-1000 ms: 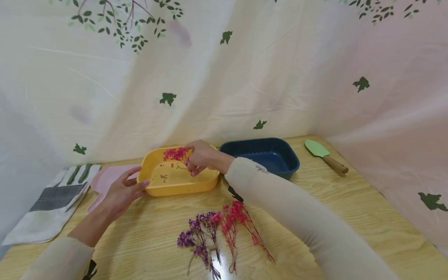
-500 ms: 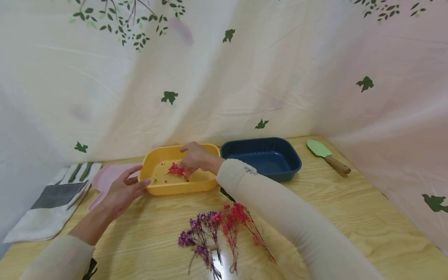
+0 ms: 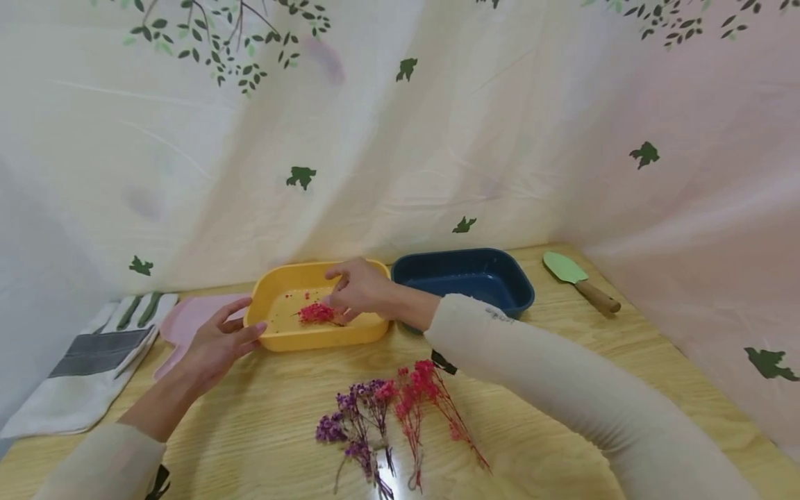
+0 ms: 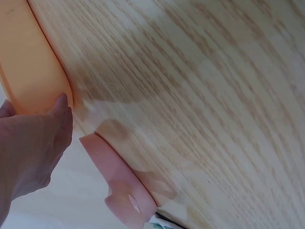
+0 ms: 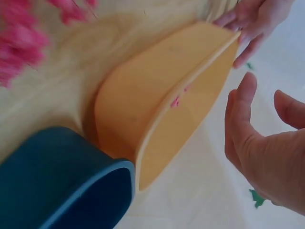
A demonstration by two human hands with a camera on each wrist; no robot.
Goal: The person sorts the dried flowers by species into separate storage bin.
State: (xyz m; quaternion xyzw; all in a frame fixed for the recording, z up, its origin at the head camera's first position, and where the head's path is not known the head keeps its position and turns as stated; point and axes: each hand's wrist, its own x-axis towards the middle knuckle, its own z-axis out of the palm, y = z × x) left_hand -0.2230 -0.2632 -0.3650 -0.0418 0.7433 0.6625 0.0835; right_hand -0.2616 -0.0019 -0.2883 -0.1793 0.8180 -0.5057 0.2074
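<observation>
A yellow plastic tub (image 3: 325,339) stands at the back of the wooden table, with a sprig of small pink flowers (image 3: 316,313) and loose bits on its floor. My left hand (image 3: 215,342) grips the tub's left end, the thumb at the front corner and the fingers farther back along the rim. Over the tub's right half is my right hand (image 3: 361,288); its thumb and forefinger are apart in the right wrist view, nothing between them. Bunches of purple flowers (image 3: 359,413) and pink flowers (image 3: 410,403) lie on the table in front.
Touching or nearly touching the yellow tub's right end is a dark blue tub (image 3: 465,283). A green trowel (image 3: 581,281) with a wooden handle lies farther right. Left of the yellow tub are a pink plastic piece (image 3: 194,319) and white-and-grey gloves (image 3: 103,354). A printed cloth (image 3: 375,139) hangs behind.
My right hand lowered the pink flower sprig into the yellow tub, let go of it and drew back slightly to the right. The left hand has kept its place.
</observation>
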